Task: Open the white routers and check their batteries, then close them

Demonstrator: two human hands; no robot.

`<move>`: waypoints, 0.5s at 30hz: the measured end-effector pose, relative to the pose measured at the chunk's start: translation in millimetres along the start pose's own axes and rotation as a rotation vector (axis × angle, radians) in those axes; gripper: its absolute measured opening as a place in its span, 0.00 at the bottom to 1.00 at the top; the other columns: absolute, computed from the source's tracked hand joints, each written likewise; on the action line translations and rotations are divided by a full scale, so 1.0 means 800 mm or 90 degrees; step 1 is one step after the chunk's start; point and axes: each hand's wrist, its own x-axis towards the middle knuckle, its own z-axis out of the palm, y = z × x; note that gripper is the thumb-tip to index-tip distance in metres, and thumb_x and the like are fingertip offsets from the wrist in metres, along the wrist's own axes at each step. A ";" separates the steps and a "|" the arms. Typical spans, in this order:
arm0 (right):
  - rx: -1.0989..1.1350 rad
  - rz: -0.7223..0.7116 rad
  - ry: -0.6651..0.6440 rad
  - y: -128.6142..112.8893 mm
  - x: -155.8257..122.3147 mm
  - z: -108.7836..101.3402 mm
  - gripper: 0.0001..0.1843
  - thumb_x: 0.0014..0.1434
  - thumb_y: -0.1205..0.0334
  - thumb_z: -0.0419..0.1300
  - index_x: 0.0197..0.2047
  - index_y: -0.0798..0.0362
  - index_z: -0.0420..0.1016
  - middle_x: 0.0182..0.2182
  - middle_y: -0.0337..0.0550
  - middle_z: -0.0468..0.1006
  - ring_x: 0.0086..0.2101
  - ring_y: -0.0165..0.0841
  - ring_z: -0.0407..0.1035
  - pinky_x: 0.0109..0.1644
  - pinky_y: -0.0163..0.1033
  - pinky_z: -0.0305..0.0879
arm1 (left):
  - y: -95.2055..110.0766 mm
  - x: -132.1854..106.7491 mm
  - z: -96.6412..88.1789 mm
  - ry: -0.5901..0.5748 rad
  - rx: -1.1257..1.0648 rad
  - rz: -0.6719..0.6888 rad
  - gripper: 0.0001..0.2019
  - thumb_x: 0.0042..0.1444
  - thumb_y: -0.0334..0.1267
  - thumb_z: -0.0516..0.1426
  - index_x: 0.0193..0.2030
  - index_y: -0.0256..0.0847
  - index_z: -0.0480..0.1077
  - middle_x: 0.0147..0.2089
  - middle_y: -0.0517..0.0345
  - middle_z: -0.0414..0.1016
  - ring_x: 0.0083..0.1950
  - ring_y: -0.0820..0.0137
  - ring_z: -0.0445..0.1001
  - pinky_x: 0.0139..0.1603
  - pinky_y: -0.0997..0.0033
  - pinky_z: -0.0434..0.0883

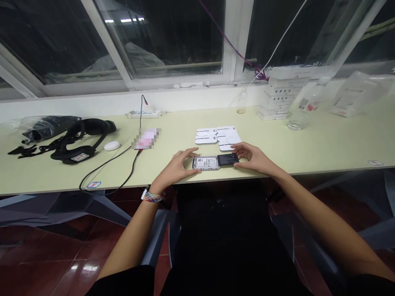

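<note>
A small white-rimmed device (206, 163) lies near the table's front edge with its labelled inside facing up. The thumb and fingers of my left hand (182, 165) close around its left end. In my right hand (251, 159), a flat black battery (227, 159) is pinched at its right end. The battery's left edge meets or slightly overlaps the device's right end; I cannot tell which. Just behind them lie several white, rounded flat pieces (206, 136) with black lines, some overlapping, near my right fingertips.
Small white boxes (274, 102) are stacked at the back right, beside a clear glass (295, 123) and plastic bottles. A black headset (83, 142), a white oval case (112, 145) and a blurred pink item (147, 138) with a cable lie left. A power strip (145, 114) is against the wall.
</note>
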 end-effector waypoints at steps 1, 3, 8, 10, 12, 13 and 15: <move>-0.006 -0.001 0.001 -0.002 0.000 0.001 0.37 0.53 0.51 0.79 0.63 0.46 0.78 0.54 0.51 0.81 0.53 0.48 0.78 0.66 0.63 0.74 | -0.001 0.000 0.000 0.000 -0.002 0.000 0.40 0.62 0.49 0.70 0.78 0.56 0.62 0.69 0.57 0.80 0.72 0.49 0.69 0.74 0.43 0.64; -0.014 -0.015 0.004 -0.005 0.002 0.004 0.36 0.54 0.52 0.79 0.64 0.44 0.78 0.53 0.49 0.81 0.53 0.48 0.78 0.67 0.63 0.74 | -0.003 0.000 0.000 0.000 -0.005 -0.002 0.40 0.62 0.50 0.70 0.78 0.57 0.62 0.69 0.58 0.80 0.72 0.48 0.68 0.75 0.42 0.64; 0.043 -0.053 -0.002 -0.010 0.016 0.017 0.37 0.55 0.52 0.79 0.65 0.43 0.74 0.51 0.47 0.80 0.57 0.48 0.78 0.73 0.63 0.70 | -0.006 0.000 0.001 0.000 0.000 -0.001 0.40 0.63 0.53 0.70 0.78 0.57 0.62 0.69 0.58 0.80 0.72 0.47 0.68 0.75 0.42 0.64; 0.079 -0.045 -0.010 -0.013 0.026 0.024 0.42 0.54 0.50 0.80 0.68 0.43 0.71 0.52 0.48 0.80 0.58 0.48 0.78 0.74 0.62 0.69 | -0.007 0.000 0.002 0.004 0.000 0.008 0.39 0.63 0.53 0.70 0.78 0.57 0.62 0.68 0.58 0.80 0.72 0.47 0.69 0.74 0.42 0.64; 0.112 -0.045 -0.009 -0.019 0.035 0.031 0.48 0.54 0.47 0.80 0.72 0.42 0.67 0.53 0.49 0.81 0.58 0.48 0.78 0.73 0.61 0.70 | -0.006 0.000 0.002 0.006 0.002 0.013 0.39 0.63 0.53 0.70 0.78 0.57 0.62 0.68 0.58 0.81 0.71 0.47 0.69 0.74 0.43 0.65; 0.121 -0.051 -0.005 -0.022 0.040 0.035 0.51 0.54 0.45 0.80 0.74 0.42 0.65 0.54 0.50 0.81 0.59 0.48 0.78 0.73 0.61 0.71 | -0.006 0.000 0.002 0.007 0.003 0.013 0.39 0.63 0.53 0.70 0.78 0.57 0.62 0.68 0.58 0.81 0.71 0.48 0.69 0.74 0.43 0.65; 0.121 -0.071 0.006 -0.030 0.046 0.043 0.55 0.54 0.43 0.80 0.77 0.41 0.62 0.57 0.51 0.82 0.60 0.49 0.78 0.73 0.61 0.71 | -0.005 0.000 0.002 0.009 0.002 0.011 0.39 0.63 0.52 0.70 0.78 0.57 0.62 0.67 0.57 0.81 0.71 0.48 0.69 0.74 0.43 0.65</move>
